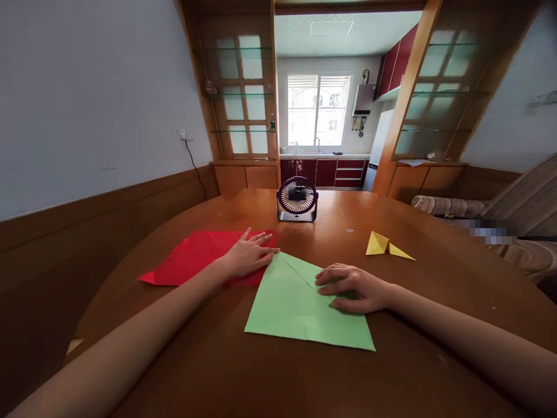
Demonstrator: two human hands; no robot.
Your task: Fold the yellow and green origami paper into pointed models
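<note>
A sheet of green paper (300,313) lies flat on the table in front of me, with a fold line running diagonally down from its upper left corner. My left hand (249,255) rests with fingers spread, its fingertips at that upper corner and its palm beside a red sheet of paper (187,258). Over the right side of the green paper lies my right hand (352,287), fingers apart and slightly bent, the tips touching the paper near the fold. Part of the green sheet's right edge is hidden under this hand.
The brown wooden table (435,325) is rounded. A small dark fan (297,197) stands toward its far side. A folded yellow paper piece (378,244) sits to the right. Beyond the table's right edge is a striped chair (517,197); a wall (108,116) runs along the left.
</note>
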